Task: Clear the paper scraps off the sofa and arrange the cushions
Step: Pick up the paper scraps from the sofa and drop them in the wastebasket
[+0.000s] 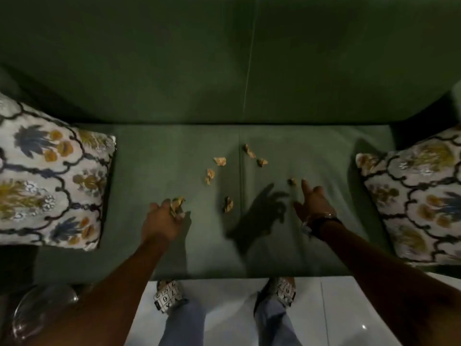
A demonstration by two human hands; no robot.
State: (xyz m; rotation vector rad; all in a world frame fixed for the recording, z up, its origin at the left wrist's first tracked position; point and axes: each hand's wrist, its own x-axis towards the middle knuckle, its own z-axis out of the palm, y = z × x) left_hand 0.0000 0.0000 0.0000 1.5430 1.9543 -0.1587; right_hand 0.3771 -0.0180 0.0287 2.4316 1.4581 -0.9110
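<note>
Green sofa seat (174, 245) carries paper scraps (220, 161) mid-seat; patterned cushions (50, 176) sit at both ends. My left hand (162, 221) clutches gathered scraps so my right hand (314, 204), fingers spread, can reach the scrap (291, 181) nearest it.

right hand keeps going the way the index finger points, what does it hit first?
Likely the small paper scrap just beyond and left of the right hand; height above the sofa seat is unclear.

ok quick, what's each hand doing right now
left hand: closed on crumpled paper scraps
right hand: open, empty, fingers reaching toward a small scrap
</note>
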